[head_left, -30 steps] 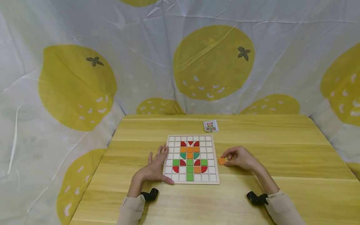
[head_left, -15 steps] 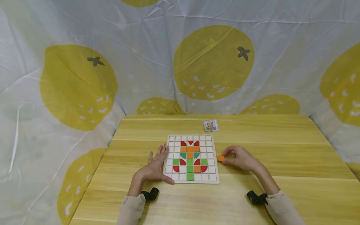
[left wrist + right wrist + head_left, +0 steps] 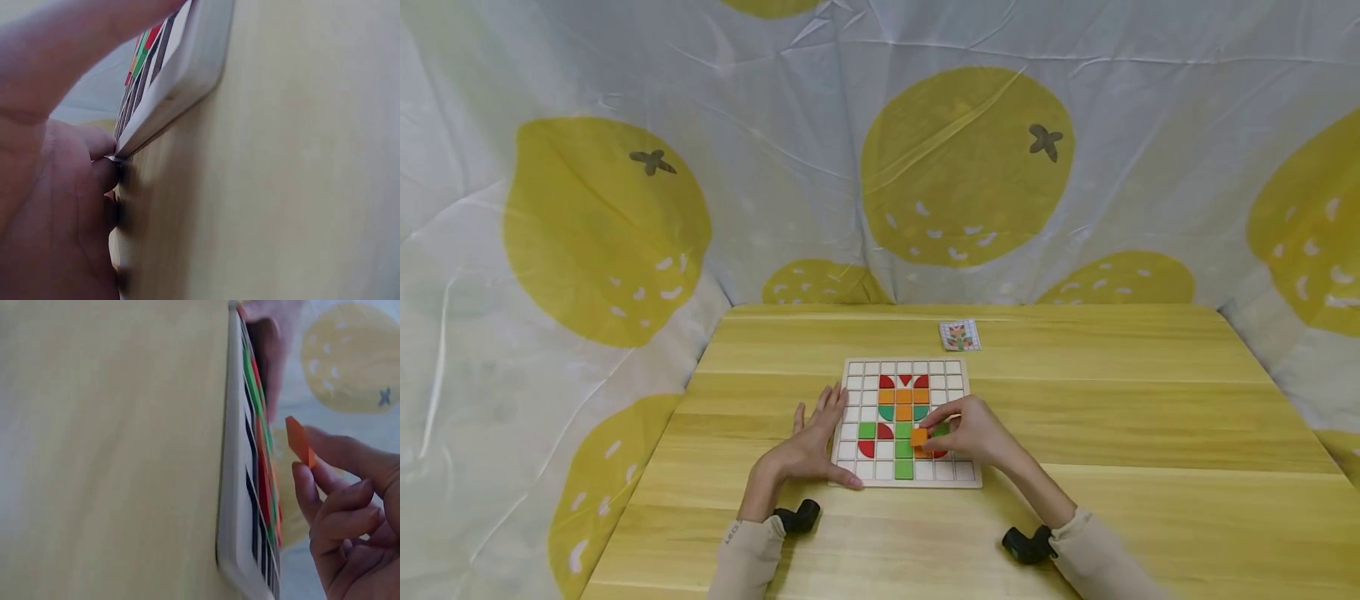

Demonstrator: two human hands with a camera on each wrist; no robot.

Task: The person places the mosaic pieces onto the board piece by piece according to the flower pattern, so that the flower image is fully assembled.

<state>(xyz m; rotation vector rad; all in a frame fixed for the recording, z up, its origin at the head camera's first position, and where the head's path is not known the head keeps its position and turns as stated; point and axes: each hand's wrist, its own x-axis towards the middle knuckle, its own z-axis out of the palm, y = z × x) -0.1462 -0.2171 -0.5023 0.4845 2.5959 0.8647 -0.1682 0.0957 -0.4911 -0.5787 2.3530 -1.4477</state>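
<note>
An orange square tile [image 3: 919, 437] is pinched between thumb and fingertips of my right hand [image 3: 973, 429], held above the lower middle of the grid board. In the right wrist view the orange tile [image 3: 300, 442] is tilted and apart from the board [image 3: 232, 506]. The wooden grid board [image 3: 850, 477] bears red, orange, teal and green pieces in a flower shape; my right hand covers some right-hand pieces. My left hand [image 3: 805, 450] rests along the board's left edge, fingers extended, thumb on the near left corner. The left wrist view shows the board's edge [image 3: 187, 87] between thumb and fingers.
A small pattern card [image 3: 959, 335] with a similar flower lies behind the board. The wooden table [image 3: 1112, 400] ends at its back edge against a lemon-printed cloth [image 3: 775, 167]. A black wrist device [image 3: 1028, 546] is on the right forearm, another [image 3: 797, 517] on the left.
My right hand has lifted the orange tile from beside the board's right edge and carried it left over the board. The left hand stays at the board's left edge.
</note>
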